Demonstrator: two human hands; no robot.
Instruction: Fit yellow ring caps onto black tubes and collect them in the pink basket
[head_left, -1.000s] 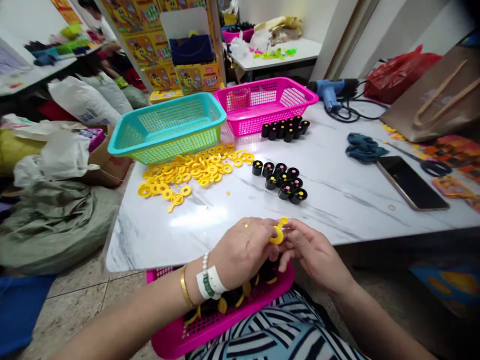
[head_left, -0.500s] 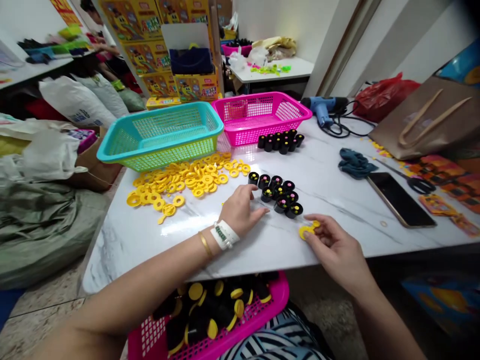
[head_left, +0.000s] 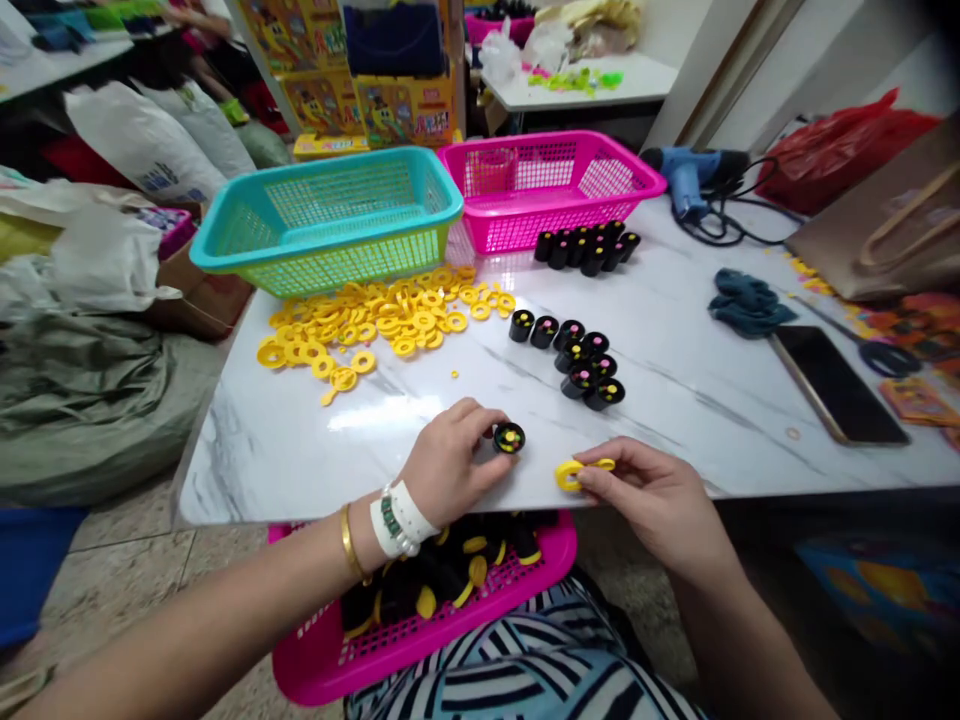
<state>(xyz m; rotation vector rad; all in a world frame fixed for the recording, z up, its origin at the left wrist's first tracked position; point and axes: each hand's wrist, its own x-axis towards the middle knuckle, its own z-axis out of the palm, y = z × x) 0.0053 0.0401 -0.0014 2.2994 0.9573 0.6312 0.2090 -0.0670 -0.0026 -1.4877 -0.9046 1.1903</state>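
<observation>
Two hands, head view: both loaded, neither spread wide. The left hand encloses a black cup between thumb and fingers; the right hand pinches a yellow cap between thumb and fingertips.
Cup contents: small coloured pieces show inside the uncovered mouth. Tilting would probably spill them; likely cause, an uneven lift or a knock to the rim.
Cap grip: the ring end projects toward the cup, clear of the fingertips. The pinch appears to bear on a small part, so the cap could twist or slip under sideways load.
Bench edge: both hands are near the front edge of the bench. A released part could roll off; the lap basket lies below and might catch it among the yellow-ended cups.
Standing cups: a group of uncovered cups stands beyond the hands. A wide sweep could tip one.
Cup position: within the left hand's fingers, to the left of the right hand, mouth upward. Base contact with the bench cannot be told.
Cap position: at the right hand's fingertips, near the cup, not touching it.
Yellow pile: the loose caps lie beyond the left hand, touching neither hand.
</observation>
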